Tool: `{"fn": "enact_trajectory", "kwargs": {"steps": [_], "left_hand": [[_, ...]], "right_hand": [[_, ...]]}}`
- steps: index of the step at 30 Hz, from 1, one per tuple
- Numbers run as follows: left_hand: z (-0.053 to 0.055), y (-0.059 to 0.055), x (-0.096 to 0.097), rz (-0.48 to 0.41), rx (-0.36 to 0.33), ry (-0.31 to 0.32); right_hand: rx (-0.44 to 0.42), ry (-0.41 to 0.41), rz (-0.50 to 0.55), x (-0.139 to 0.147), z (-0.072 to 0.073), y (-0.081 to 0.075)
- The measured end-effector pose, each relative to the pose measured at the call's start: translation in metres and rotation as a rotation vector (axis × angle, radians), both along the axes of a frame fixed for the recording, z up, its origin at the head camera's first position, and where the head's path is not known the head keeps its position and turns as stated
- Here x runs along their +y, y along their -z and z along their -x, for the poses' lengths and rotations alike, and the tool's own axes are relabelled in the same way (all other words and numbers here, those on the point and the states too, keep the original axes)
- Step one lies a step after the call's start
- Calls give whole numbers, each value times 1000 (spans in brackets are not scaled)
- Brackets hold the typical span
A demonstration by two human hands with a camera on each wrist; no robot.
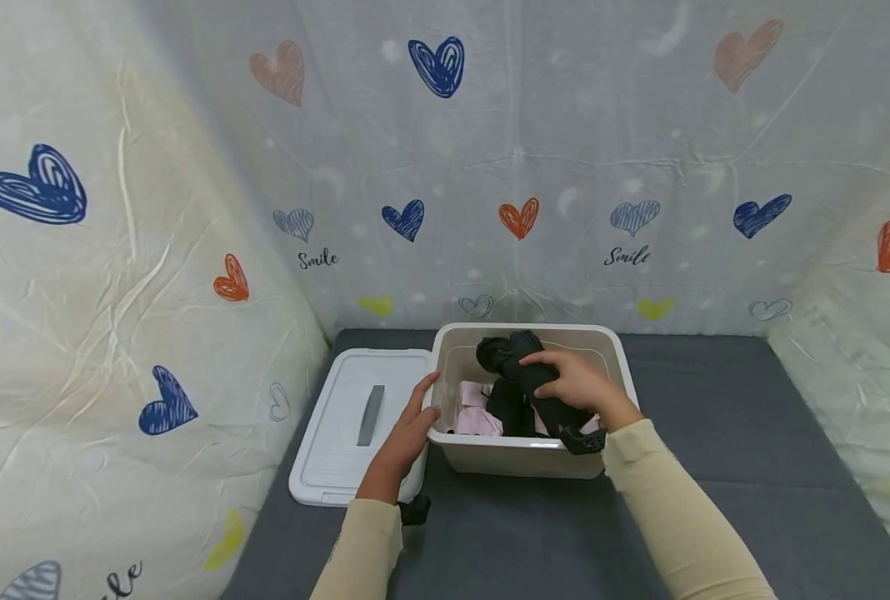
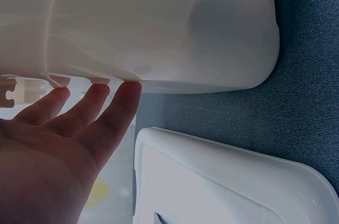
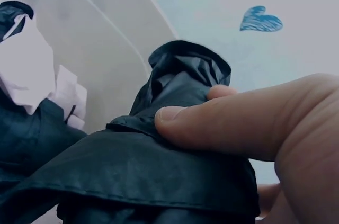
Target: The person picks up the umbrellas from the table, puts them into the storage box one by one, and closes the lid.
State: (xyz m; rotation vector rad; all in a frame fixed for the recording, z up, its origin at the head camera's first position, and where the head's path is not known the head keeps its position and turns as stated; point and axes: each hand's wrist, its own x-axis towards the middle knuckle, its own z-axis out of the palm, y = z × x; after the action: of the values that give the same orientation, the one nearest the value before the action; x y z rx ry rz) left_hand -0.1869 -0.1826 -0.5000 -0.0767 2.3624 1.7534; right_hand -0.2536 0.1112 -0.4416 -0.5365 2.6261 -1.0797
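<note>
A beige plastic storage bin point(image 1: 520, 458) stands without its lid on the dark table. At its left rim is my left hand point(image 1: 411, 429), fingers nearly straight and fingertips touching the rim's outer edge, as the left wrist view shows. My right hand point(image 1: 576, 383) reaches over the bin and grips a rolled black fabric bundle that looks like a folded umbrella point(image 1: 516, 354). In the right wrist view the thumb point(image 3: 201, 126) presses on its black cloth. Below lie another black fabric roll point(image 1: 508, 408) and pink fabric pieces point(image 1: 478, 421), partly hidden by the held bundle.
Left of the bin lies its white lid point(image 1: 332, 450) with a grey handle point(image 1: 371, 417). A grey cloth point(image 1: 715, 417) covers the table. Pale sheets point(image 1: 565, 167) printed with hearts hang behind and on both sides.
</note>
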Motion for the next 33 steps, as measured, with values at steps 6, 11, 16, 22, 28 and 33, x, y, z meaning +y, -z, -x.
{"fn": "enact_trajectory", "kwargs": {"steps": [6,11,16,22,28,33], "left_hand": [[0,0,0,-2,7,0],[-1,1,1,-5,7,2],[0,0,1,-5,12,3],[0,1,1,-7,7,2],[3,3,0,-10,-8,-4],[6,3,0,-23,-7,2]], "right_hand": [[-38,4,8,-4,-2,4],[-71,12,13,-6,-4,7],[-149,15,97,-5,-5,9],[-198,-9,133,0,-9,5],[-168,-15,104,6,-18,4],[-118,-37,95,12,-23,0]]}}
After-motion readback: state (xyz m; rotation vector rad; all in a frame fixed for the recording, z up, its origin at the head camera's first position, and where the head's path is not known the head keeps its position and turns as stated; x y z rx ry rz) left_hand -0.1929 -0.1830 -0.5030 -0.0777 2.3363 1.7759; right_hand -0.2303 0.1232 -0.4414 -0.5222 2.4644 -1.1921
